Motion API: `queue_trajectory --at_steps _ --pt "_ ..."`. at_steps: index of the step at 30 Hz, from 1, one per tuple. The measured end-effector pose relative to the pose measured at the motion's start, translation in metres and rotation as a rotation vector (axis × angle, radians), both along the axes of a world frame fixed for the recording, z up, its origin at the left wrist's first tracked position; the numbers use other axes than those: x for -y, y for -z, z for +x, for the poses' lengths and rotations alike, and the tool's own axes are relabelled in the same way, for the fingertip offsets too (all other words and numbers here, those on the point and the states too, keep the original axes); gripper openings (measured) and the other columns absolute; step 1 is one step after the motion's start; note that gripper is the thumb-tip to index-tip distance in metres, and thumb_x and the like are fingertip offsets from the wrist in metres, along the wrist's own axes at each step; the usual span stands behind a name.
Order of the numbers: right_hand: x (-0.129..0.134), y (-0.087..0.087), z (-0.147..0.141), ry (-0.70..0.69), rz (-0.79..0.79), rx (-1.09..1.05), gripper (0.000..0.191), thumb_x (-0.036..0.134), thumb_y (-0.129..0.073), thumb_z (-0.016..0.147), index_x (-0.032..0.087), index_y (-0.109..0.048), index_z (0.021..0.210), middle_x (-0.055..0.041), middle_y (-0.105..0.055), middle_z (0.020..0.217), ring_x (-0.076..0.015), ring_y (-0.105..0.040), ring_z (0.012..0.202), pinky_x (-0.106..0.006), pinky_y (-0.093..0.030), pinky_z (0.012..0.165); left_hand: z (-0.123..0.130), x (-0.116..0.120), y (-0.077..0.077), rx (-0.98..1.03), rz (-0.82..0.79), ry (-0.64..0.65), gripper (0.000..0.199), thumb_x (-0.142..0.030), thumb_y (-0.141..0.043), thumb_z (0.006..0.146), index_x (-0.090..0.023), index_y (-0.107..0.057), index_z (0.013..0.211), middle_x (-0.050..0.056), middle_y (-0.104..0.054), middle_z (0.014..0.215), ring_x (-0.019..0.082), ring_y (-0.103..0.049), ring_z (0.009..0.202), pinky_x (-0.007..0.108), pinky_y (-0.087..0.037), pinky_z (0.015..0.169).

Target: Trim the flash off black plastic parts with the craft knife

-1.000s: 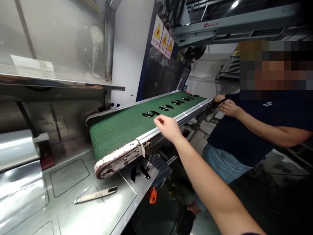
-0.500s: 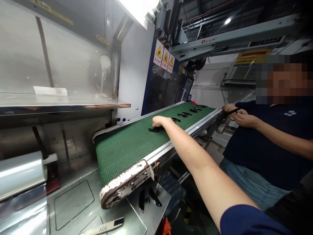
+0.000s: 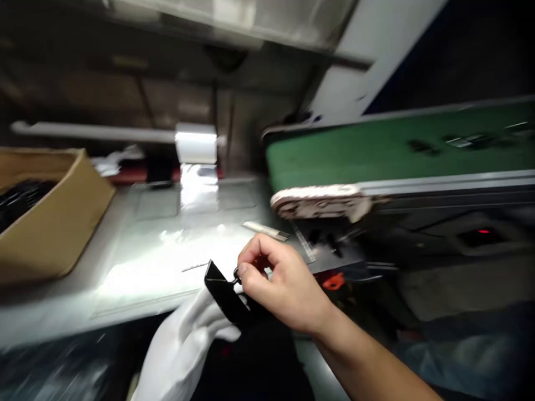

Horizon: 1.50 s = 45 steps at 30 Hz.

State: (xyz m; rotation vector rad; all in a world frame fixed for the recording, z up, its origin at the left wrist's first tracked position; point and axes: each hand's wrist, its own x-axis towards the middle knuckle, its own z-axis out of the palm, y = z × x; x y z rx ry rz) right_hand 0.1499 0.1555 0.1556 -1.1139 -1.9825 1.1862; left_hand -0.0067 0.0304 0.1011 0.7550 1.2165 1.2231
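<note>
My left hand (image 3: 184, 340), in a white glove, is closed around a flat, glossy black plastic part (image 3: 225, 295) held up over the workbench's front edge. My bare right hand (image 3: 286, 281) pinches a small round black piece (image 3: 237, 274) at the side of that part. Whether this piece is still joined to the part is hard to tell through the blur. Behind my right hand a pale strip-like tool with a dark end (image 3: 265, 230) lies on the bench.
A cardboard box (image 3: 79, 223) holding black parts stands at left on the bench (image 3: 137, 278). At the back is a roll of clear film (image 3: 196, 146). A green conveyor belt (image 3: 334, 156) carrying several black parts (image 3: 424, 147) runs off to the right.
My view has swung left from the conveyor to the bench. My right hand has come back from the belt, and my gloved left hand with the black plastic part is now in sight.
</note>
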Motion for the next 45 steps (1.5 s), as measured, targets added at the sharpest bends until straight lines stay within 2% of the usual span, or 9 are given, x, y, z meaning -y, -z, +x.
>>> queue_trajectory --at_steps 3,7,11,17,26,34,38,41,45 --pt "0.045 0.036 -0.026 -0.004 -0.086 -0.029 0.01 0.019 -0.066 0.083 0.024 -0.059 0.078 0.0026 -0.064 0.072 -0.013 -0.056 0.061 -0.026 -0.044 0.055 -0.019 0.019 0.032 0.13 -0.047 -0.064 0.062 -0.057 -0.077 0.084 -0.016 -0.069 0.131 0.017 -0.074 0.125 0.038 -0.071 0.109 0.04 -0.062 0.079" --pt "0.063 0.061 -0.038 -0.002 -0.139 -0.057 0.011 0.02 -0.068 0.084 0.025 -0.059 0.078 0.0003 -0.064 0.076 -0.0162 -0.059 0.068 -0.028 -0.046 0.057 -0.022 0.043 0.056 0.511 0.007 -0.103 0.055 -0.04 -0.082 0.084 -0.02 -0.067 0.134 0.012 -0.078 0.115 0.025 -0.077 0.091 0.028 -0.06 0.071" --pt "0.072 0.067 -0.041 0.015 -0.229 -0.064 0.009 0.022 -0.069 0.083 0.026 -0.061 0.079 -0.0017 -0.066 0.078 -0.0183 -0.061 0.071 -0.029 -0.046 0.056 -0.021 0.053 0.063 0.661 0.074 -0.036 0.049 -0.039 -0.078 0.089 -0.026 -0.066 0.135 0.006 -0.08 0.095 0.02 -0.076 0.084 0.025 -0.059 0.068" --pt "0.073 0.068 -0.041 0.015 -0.363 -0.1 0.005 0.026 -0.066 0.086 0.025 -0.064 0.082 -0.0029 -0.069 0.084 -0.0182 -0.063 0.072 -0.028 -0.048 0.054 -0.025 0.05 0.066 0.735 0.07 0.008 0.045 -0.037 -0.077 0.091 -0.027 -0.067 0.134 0.005 -0.078 0.092 0.018 -0.076 0.084 0.022 -0.058 0.067" --pt "0.068 0.077 -0.028 -0.095 -0.568 -0.107 0.01 0.03 -0.064 0.093 0.023 -0.067 0.086 0.0017 -0.062 0.075 -0.0113 -0.053 0.062 -0.023 -0.044 0.053 -0.026 0.047 0.073 0.735 0.051 0.045 0.047 -0.038 -0.075 0.092 -0.023 -0.065 0.136 0.005 -0.078 0.092 0.018 -0.076 0.081 0.024 -0.059 0.067" --pt "0.07 0.084 -0.02 -0.138 -0.651 -0.148 0.021 0.041 -0.067 0.097 0.021 -0.065 0.091 0.0027 -0.061 0.077 -0.0101 -0.054 0.065 -0.021 -0.045 0.057 -0.027 0.047 0.066 0.713 0.048 0.039 0.048 -0.039 -0.068 0.097 -0.022 -0.061 0.142 0.006 -0.079 0.093 0.017 -0.077 0.081 0.02 -0.059 0.064" --pt "0.072 0.088 -0.018 -0.148 -0.489 -0.164 0.022 0.041 -0.063 0.101 0.022 -0.064 0.091 0.0034 -0.061 0.077 -0.0101 -0.054 0.067 -0.022 -0.045 0.06 -0.023 0.045 0.051 0.734 -0.015 -0.018 0.049 -0.038 -0.067 0.098 -0.02 -0.059 0.143 0.006 -0.078 0.09 0.016 -0.076 0.077 0.019 -0.058 0.062" --pt "0.074 0.094 -0.016 -0.126 -0.333 -0.146 0.024 0.039 -0.057 0.104 0.021 -0.064 0.09 0.0035 -0.061 0.076 -0.01 -0.054 0.068 -0.022 -0.045 0.064 -0.017 0.041 0.033 0.735 -0.147 -0.093 0.045 -0.033 -0.065 0.099 -0.019 -0.059 0.143 0.006 -0.077 0.094 0.015 -0.076 0.081 0.02 -0.06 0.067" --pt "0.076 0.102 -0.013 -0.116 -0.291 -0.158 0.025 0.039 -0.054 0.105 0.021 -0.062 0.089 0.0036 -0.061 0.078 -0.0099 -0.055 0.07 -0.022 -0.045 0.065 -0.011 0.035 0.014 0.67 -0.309 -0.18 0.047 -0.028 -0.065 0.099 -0.019 -0.058 0.144 0.008 -0.077 0.092 0.016 -0.075 0.081 0.023 -0.062 0.072"
